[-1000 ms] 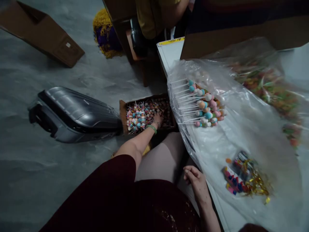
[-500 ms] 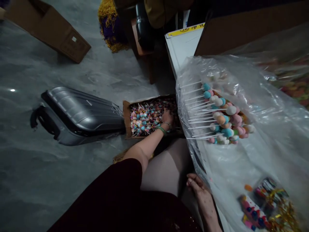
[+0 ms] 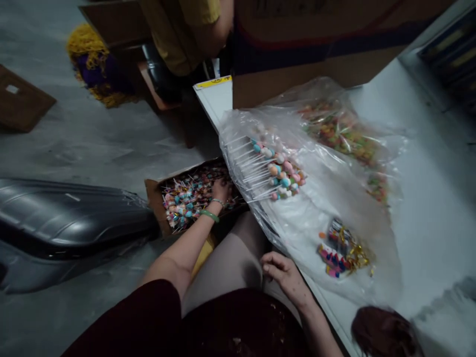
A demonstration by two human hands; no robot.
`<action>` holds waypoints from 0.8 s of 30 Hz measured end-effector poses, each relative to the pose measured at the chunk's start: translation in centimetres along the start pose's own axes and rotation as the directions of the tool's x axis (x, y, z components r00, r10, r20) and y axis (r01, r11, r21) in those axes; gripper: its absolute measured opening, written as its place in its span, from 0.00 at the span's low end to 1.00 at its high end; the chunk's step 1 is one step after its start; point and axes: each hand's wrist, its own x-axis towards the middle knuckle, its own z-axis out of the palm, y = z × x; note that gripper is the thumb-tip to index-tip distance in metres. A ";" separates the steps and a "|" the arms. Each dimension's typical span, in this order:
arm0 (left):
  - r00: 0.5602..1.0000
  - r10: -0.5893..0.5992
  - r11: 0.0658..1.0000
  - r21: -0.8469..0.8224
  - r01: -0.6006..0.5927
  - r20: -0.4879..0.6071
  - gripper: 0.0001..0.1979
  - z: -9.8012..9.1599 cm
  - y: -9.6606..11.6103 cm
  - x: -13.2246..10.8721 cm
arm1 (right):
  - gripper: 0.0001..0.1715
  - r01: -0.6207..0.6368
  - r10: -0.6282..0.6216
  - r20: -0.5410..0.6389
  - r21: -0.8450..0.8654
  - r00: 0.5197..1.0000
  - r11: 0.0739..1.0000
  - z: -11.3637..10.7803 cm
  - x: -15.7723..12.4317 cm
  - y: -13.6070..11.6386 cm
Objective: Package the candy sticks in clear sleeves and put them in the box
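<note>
My left hand, with a green bangle at the wrist, reaches down into a cardboard box full of wrapped candy sticks. Its fingertips are hidden in the shadowed end of the box. My right hand hovers over my lap beside the table edge, fingers curled loosely, and nothing shows between them. Skewered marshmallow sticks lie in a row on clear plastic on the white table, their white sticks pointing left.
A grey suitcase lies left of the box. A large carton stands on the table behind bagged gummy candy. Small packets with gold ties lie nearer. Another person's arm shows at the top.
The view has swung right, so the suitcase, box and marshmallow sticks sit further left and more of the table shows. My left hand stays in the box.
</note>
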 end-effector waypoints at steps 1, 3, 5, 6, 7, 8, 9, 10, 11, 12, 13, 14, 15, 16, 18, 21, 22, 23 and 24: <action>0.999 -0.001 1.000 0.011 0.001 -0.047 0.11 -1.0 0.4 -0.7 | 0.07 0.023 -0.023 -0.031 0.018 0.999 1.000 -0.3 -0.4 -0.4; 0.981 0.023 0.999 0.033 -0.017 -0.193 0.09 -3.0 1.5 -2.8 | 0.07 0.063 -0.058 -0.092 0.062 0.994 0.996 -0.9 -0.9 -0.7; 0.888 0.219 0.976 0.083 -0.203 -0.404 0.08 -4.4 3.3 -6.1 | 0.08 0.084 -0.065 -0.147 0.128 0.987 0.988 -1.2 -1.1 -0.6; 0.847 0.374 0.928 0.149 -0.343 -0.379 0.10 -4.8 4.4 -8.0 | 0.08 0.087 -0.059 -0.170 0.165 0.984 0.982 -1.0 -1.2 -0.4; 0.804 0.520 0.853 0.223 -0.471 -0.288 0.12 -5.0 5.7 -9.9 | 0.08 0.090 -0.053 -0.187 0.195 0.981 0.977 -0.8 -1.2 -0.3; 0.752 0.638 0.759 0.297 -0.580 -0.164 0.13 -4.9 7.0 -11.7 | 0.08 0.095 -0.052 -0.196 0.214 0.979 0.972 -0.4 -1.3 -0.1; 0.707 0.705 0.675 0.361 -0.644 -0.058 0.12 -4.7 8.3 -13.2 | 0.08 0.100 -0.057 -0.196 0.219 0.979 0.971 0.0 -1.4 0.1; 0.681 0.732 0.617 0.418 -0.666 0.003 0.13 -4.5 9.6 -14.3 | 0.08 0.104 -0.064 -0.186 0.213 0.980 0.971 0.4 -1.6 0.3; 0.672 0.739 0.579 0.472 -0.665 0.040 0.14 -4.2 10.6 -15.0 | 0.07 0.105 -0.070 -0.170 0.204 0.983 0.973 0.7 -1.8 0.6; 0.672 0.737 0.551 0.518 -0.654 0.065 0.15 -4.0 11.5 -15.4 | 0.07 0.104 -0.074 -0.154 0.194 0.985 0.975 1.0 -2.1 0.9; 0.678 0.731 0.534 0.556 -0.637 0.075 0.15 -3.9 12.2 -15.6 | 0.07 0.100 -0.073 -0.141 0.189 0.987 0.977 1.1 -2.5 1.2; 0.683 0.726 0.521 0.585 -0.621 0.079 0.16 -3.8 12.7 -15.6 | 0.08 0.096 -0.070 -0.136 0.189 0.988 0.977 1.2 -2.8 1.6; 0.685 0.724 0.508 0.607 -0.611 0.084 0.16 -3.8 13.0 -15.5 | 0.08 0.093 -0.067 -0.136 0.191 0.988 0.977 1.1 -3.2 2.1; 0.682 0.726 0.491 0.623 -0.609 0.094 0.17 -3.8 13.2 -15.4 | 0.07 0.093 -0.065 -0.140 0.198 0.988 0.976 0.9 -3.5 2.5; 0.668 0.734 0.454 0.640 -0.620 0.127 0.16 -3.8 13.4 -15.3 | 0.07 0.095 -0.063 -0.155 0.210 0.986 0.973 0.5 -3.9 3.4; 0.663 0.724 0.440 0.613 -0.656 0.189 0.13 -3.7 13.7 -15.5 | 0.07 0.092 -0.049 -0.186 0.233 0.981 0.968 -0.1 -4.5 4.3; 0.666 0.718 0.460 0.580 -0.672 0.202 0.12 -3.6 13.8 -15.6 | 0.07 0.091 -0.043 -0.196 0.247 0.980 0.965 -0.3 -4.6 4.5; 0.670 0.714 0.494 0.531 -0.689 0.205 0.12 -3.4 13.9 -15.8 | 0.07 0.093 -0.039 -0.201 0.263 0.979 0.960 -0.5 -4.8 4.7; 0.673 0.711 0.539 0.459 -0.707 0.202 0.11 -3.3 14.0 -16.1 | 0.07 0.100 -0.042 -0.206 0.279 0.978 0.955 -0.6 -5.0 4.8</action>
